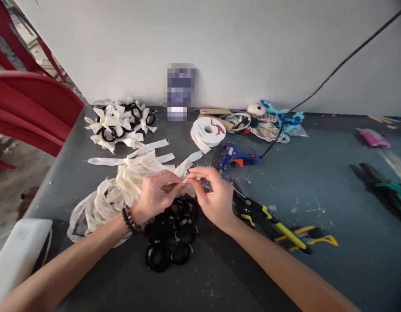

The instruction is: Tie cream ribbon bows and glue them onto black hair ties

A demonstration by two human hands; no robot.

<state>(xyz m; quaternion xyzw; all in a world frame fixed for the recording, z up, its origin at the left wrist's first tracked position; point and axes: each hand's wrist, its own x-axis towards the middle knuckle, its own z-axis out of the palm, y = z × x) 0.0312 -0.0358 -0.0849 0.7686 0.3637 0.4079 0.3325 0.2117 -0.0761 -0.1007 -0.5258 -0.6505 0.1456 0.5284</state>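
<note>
My left hand [161, 190] and my right hand [216, 195] meet above the middle of the table, thumbs and fingertips pinched on a small piece of cream ribbon [185, 180]. Most of that piece is hidden by the fingers. Beside and behind my left hand lies a loose heap of cream ribbon strips [122, 182]. Black hair ties [171, 238] are piled on the table below both hands. A blue glue gun [236, 157] with an orange trigger lies just beyond my right hand, its nozzle pointing toward it.
At back left sits a pile of cream bows on black hair ties [118, 121]. A ribbon spool [208, 131] stands behind my hands. Yellow-and-black pliers [278, 225] lie right of my right wrist. A white power bank [21, 260] is at left. A black cord [333, 69] crosses the right side.
</note>
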